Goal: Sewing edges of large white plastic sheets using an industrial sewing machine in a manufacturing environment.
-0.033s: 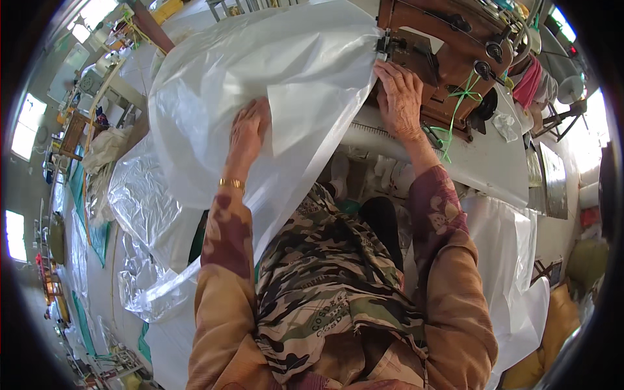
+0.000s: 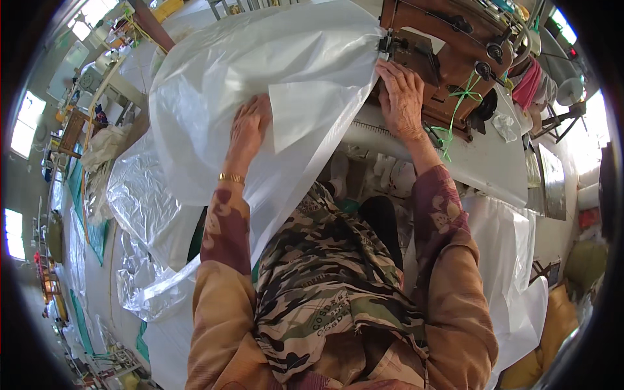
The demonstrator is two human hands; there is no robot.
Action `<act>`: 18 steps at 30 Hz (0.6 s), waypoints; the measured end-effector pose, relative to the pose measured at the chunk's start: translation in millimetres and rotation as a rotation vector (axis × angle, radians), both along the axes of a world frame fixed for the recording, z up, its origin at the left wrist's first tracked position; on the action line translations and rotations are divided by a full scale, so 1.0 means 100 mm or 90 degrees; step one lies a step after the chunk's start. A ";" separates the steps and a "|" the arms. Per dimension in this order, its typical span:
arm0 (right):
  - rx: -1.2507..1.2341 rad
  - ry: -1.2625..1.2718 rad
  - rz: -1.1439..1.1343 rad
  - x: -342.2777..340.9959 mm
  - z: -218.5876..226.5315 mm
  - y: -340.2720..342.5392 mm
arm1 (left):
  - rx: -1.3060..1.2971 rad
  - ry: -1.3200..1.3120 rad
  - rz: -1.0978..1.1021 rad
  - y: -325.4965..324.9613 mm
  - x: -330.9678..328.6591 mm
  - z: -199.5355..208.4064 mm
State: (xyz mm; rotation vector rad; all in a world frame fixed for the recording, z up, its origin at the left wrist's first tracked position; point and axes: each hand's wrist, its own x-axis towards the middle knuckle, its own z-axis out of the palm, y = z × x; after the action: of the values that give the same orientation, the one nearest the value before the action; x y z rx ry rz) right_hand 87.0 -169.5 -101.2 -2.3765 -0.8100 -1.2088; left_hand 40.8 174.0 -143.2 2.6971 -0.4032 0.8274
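A large white translucent plastic sheet [image 2: 214,58] spreads before me, with a paler rectangular patch [image 2: 312,107] on it. My left hand [image 2: 250,123] lies flat on the sheet just left of that patch, fingers stretched out. At the far right of the sheet, its edge runs under the presser foot [image 2: 385,43] of a brown sewing machine [image 2: 448,39]. My right hand [image 2: 402,97] is close in front of the foot. Its bent fingers are together at the sheet's edge, their tips partly out of sight.
Green string [image 2: 464,95] hangs in a bow from the machine. More crumpled clear plastic [image 2: 143,195] drapes down on the left, and white sheeting [image 2: 504,253] hangs on the right. A pink cloth [image 2: 528,84] lies behind the machine. A dark post [image 2: 151,25] stands at the far left.
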 end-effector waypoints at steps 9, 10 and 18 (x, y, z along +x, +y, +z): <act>-0.236 0.173 0.291 -1.43 -0.65 0.85 | 0.002 0.106 -0.048 0.17 0.22 -0.14; -0.250 0.232 0.324 -1.59 -0.78 1.00 | 0.002 0.111 -0.050 0.17 0.21 -0.12; -0.241 0.374 0.357 -1.94 -0.97 1.43 | -0.016 0.111 -0.037 0.15 0.21 -0.13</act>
State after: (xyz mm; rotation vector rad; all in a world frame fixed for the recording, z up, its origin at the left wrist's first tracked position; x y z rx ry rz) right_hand -106.6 -26.7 -197.8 -2.3251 -1.4330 -0.1297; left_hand 62.2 189.0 -155.9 2.6937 -0.4254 0.5720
